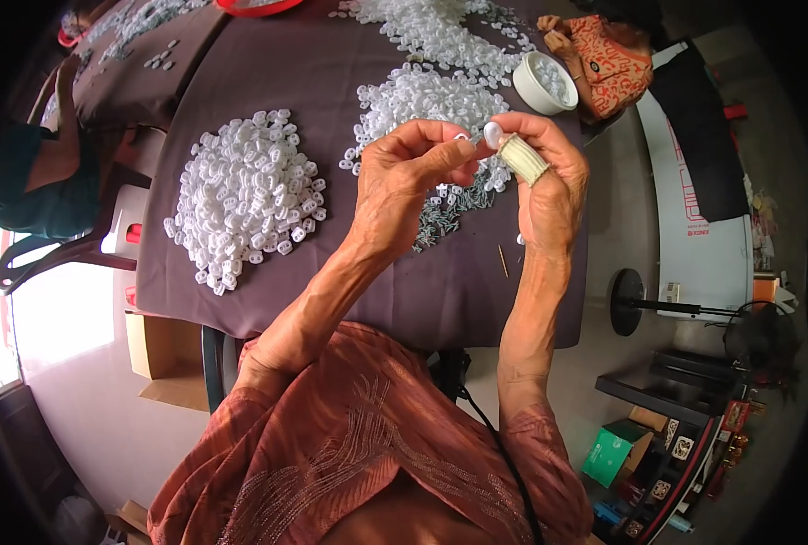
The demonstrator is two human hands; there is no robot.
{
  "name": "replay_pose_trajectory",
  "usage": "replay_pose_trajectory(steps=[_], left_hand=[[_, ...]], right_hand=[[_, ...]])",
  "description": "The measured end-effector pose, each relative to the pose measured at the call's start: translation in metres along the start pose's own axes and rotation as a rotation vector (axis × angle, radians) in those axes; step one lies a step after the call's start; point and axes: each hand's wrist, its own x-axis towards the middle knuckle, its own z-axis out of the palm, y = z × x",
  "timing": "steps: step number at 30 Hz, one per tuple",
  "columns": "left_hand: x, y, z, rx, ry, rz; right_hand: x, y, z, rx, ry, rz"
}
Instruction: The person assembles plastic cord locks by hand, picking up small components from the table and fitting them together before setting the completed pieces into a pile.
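Two bare hands meet above the table [368,295], and from where I stand both are busy. The right hand [554,182] pinches a white oval piece [493,135] at its fingertips, with a pale ribbed finger sleeve [525,160] wrapped round one of its fingers. The left hand [395,177] is closed at the tips on a smaller white bit [462,137], just beside the oval; the fingers hide too much for me to tell its shape.

Below and beyond the hands spreads a heap of white pieces [422,95], with small grey parts [449,218] scattered at its near side. Another white pile [245,195] sits to the left, and a white bowl [523,94] stands to the right near a co-worker [608,64]. A thin stick [503,261] lies on the cloth.

I'd judge the oval to be light, stiff plastic, hardly fragile but smooth enough to slip from dry fingertips. Best to take it by its outer edges between thumb and forefinger, leaving the face free; the ribbed sleeve probably adds some grip or padding.
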Motion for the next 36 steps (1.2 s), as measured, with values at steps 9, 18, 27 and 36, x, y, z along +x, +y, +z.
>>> replay_pose_trajectory(steps=[9, 18, 27, 36], left_hand=[[-0.003, 0.003, 0.004, 0.165, 0.021, 0.079], [-0.002, 0.002, 0.004, 0.152, 0.020, 0.086], [-0.001, 0.002, 0.006, 0.164, 0.008, 0.091], [0.000, 0.001, 0.007, 0.204, 0.041, 0.098]], right_hand=[[0.003, -0.005, 0.004, 0.021, 0.015, -0.011], [0.002, -0.010, 0.004, -0.072, -0.017, -0.024], [0.001, -0.008, 0.003, -0.146, -0.001, -0.050], [0.001, -0.006, 0.002, -0.355, -0.017, -0.162]])
